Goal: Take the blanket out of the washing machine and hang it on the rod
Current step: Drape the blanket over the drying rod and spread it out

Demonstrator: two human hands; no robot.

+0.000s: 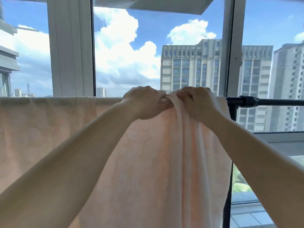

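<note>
Both hands, the left hand [144, 102] and right hand [197, 102], grip a bunched fold of the blanket [148, 162] draped over the rod [271, 102]. Best bet: draw them apart, spreading it flat.

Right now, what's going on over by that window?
A person is hanging a pale peach blanket on a black rod in front of the window. The left part already drapes flat over the rod. Both hands, the left hand and right hand, grip a bunched fold at the rod, close together. The rod's right end is bare.
</note>
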